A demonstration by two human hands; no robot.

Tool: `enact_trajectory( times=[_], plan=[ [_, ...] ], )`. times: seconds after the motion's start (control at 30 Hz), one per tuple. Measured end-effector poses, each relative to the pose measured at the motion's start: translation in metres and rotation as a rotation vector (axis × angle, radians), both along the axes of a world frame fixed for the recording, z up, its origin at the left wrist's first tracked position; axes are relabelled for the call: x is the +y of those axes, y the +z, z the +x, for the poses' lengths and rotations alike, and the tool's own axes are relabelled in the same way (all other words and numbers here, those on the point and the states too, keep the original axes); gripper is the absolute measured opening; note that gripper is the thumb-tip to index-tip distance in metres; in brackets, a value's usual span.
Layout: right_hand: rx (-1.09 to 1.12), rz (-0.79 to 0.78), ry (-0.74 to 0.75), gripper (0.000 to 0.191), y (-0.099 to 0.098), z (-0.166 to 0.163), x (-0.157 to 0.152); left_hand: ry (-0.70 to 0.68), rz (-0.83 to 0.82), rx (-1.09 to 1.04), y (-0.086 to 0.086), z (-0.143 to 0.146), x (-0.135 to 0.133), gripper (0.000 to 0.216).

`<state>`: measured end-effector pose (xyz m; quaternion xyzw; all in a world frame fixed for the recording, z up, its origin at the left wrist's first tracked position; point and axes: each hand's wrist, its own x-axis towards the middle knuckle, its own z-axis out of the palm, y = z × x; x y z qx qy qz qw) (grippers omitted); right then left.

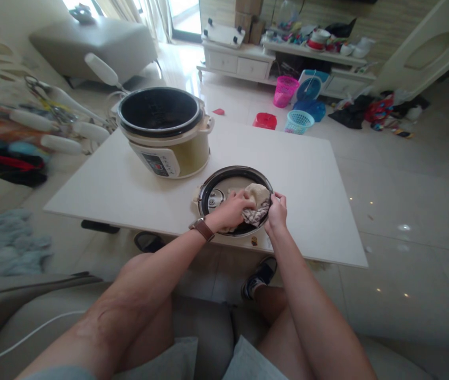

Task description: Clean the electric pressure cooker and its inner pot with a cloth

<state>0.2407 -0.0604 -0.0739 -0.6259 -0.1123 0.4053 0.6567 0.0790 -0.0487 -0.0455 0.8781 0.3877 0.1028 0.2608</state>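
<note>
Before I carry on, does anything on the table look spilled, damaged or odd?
A small brown patch stands out on the white tabletop, between the lid and the near edge; too small to identify. Nothing looks broken.

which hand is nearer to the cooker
Left. The left hand, on the cloth, is right of the cooker; the right hand, gripping the lid, is farther right.

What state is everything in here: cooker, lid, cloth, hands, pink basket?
Cooker: open, upright on the table
Lid: off, inner side up
Cloth: bunched, inside the lid
Left hand: closed on the cloth
Right hand: gripping the lid's edge
Pink basket: upright
</note>
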Motion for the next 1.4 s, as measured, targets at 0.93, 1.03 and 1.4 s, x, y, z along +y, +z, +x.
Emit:
enact_trajectory(
  times=[0.93,1.03,1.4],
  plan=[
    [-0.019,0.005,0.009,0.023,-0.002,-0.002,0.002,0.041,0.069,-0.020,-0.006,0.001,-0.007,0.048],
    [-0.016,0.010,0.017,0.022,-0.001,-0.002,0.001,0.093,0.010,-0.033,-0.007,-0.002,-0.002,0.049],
    [-0.009,-0.012,0.040,0.024,0.007,-0.004,-0.002,0.554,-0.044,0.077,-0.009,-0.006,0.013,0.057]
  ],
)
